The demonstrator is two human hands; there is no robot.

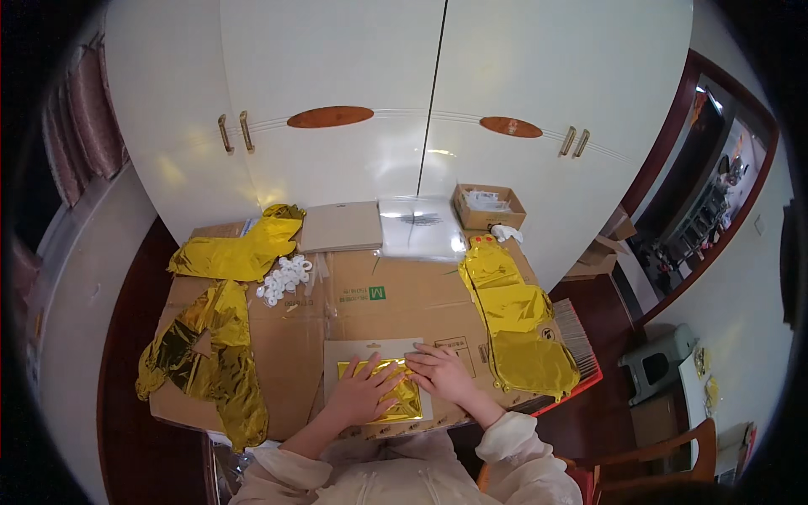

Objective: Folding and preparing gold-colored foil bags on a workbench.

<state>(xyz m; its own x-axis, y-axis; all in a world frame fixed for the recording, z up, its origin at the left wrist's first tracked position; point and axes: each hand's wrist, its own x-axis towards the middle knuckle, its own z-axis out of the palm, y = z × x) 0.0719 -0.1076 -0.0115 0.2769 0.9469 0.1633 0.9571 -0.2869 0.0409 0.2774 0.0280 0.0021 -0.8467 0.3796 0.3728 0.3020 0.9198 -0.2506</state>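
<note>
A folded gold foil balloon [402, 411] lies on a pale backing card [362, 347] at the table's near edge. My left hand [364, 394] rests flat on the foil's left part, fingers spread. Across the foil's upper right corner and the card's edge lies my right hand [443, 373], its fingers stretched out. Neither hand grips anything. To the right, a flattened gold foil balloon [513, 316] runs along the table edge. More gold foil is heaped at the left, one crumpled piece [215, 337] nearer me and another piece [240, 248] farther back.
Cardboard [396, 295] covers the table. Small white rings [284, 279] are piled at the back left. Behind stand a stack of grey cards [341, 227], clear plastic sleeves [417, 229] and an open box [490, 209] of white packets. A cabinet [337, 50] rises behind; a chair [673, 454] stands at right.
</note>
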